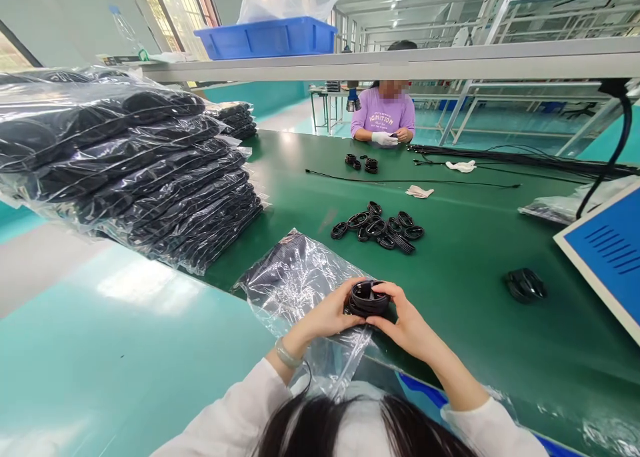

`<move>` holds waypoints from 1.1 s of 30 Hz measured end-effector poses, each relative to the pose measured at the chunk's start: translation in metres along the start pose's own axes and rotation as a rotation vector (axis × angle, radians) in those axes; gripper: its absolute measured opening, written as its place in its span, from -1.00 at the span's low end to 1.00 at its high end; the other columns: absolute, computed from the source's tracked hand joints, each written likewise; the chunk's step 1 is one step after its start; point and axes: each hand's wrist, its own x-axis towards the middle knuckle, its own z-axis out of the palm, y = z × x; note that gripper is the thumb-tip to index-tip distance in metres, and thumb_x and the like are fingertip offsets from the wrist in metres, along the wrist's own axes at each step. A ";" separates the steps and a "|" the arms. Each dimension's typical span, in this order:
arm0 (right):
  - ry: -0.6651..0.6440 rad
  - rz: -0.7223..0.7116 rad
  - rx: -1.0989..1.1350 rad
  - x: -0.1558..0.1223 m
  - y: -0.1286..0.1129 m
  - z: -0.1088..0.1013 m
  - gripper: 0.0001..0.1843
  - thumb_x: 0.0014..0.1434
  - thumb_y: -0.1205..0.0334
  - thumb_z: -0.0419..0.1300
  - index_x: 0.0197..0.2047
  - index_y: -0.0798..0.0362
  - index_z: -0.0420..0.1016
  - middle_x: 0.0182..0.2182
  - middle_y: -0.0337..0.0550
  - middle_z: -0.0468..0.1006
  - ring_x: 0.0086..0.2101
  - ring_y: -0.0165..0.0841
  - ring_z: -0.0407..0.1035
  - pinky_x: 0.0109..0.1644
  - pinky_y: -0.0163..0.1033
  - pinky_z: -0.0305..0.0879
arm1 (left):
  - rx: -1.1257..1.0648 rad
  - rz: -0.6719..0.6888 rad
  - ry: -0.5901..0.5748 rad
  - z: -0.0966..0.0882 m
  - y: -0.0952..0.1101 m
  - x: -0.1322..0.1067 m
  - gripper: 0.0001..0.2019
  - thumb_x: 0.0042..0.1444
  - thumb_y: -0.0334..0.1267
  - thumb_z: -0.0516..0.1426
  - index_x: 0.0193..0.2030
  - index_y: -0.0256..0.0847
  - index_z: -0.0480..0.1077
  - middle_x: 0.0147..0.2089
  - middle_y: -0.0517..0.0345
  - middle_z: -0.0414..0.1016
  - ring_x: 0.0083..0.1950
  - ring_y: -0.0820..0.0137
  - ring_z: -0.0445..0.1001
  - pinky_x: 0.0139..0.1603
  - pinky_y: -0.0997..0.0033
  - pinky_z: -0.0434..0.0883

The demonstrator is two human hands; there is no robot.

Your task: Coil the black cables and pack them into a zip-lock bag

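Between my two hands, close to the table's near edge, is a coiled black cable (369,303). My left hand (336,310) curls round its left side, and my right hand (400,317) grips the right side with fingers on the top rim and thumb low in front. Under and left of the hands lies a clear plastic bag (300,270) with dark contents, its open end hanging over the edge. Beyond the hands, a loose group of coiled black cables (376,227) rests on the green table (465,257).
Bagged black goods (125,157) are stacked high at left. A blue-and-white box (610,243) and a dark coiled bundle (525,285) are at right. Overhead, a shelf (425,60) carries a blue tray (270,40). Across the table sits a person (384,113), handling something small.
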 end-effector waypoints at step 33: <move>0.242 0.135 -0.063 -0.022 0.020 -0.004 -0.43 0.23 0.02 0.24 0.24 -0.16 0.16 0.19 0.02 0.38 -0.04 -0.08 0.51 0.01 0.16 0.48 | 0.182 -0.528 0.088 0.026 0.016 -0.032 -0.65 -0.13 0.01 0.37 -0.49 -0.21 0.41 -0.47 0.18 0.54 -0.38 0.33 0.49 -0.38 0.42 0.29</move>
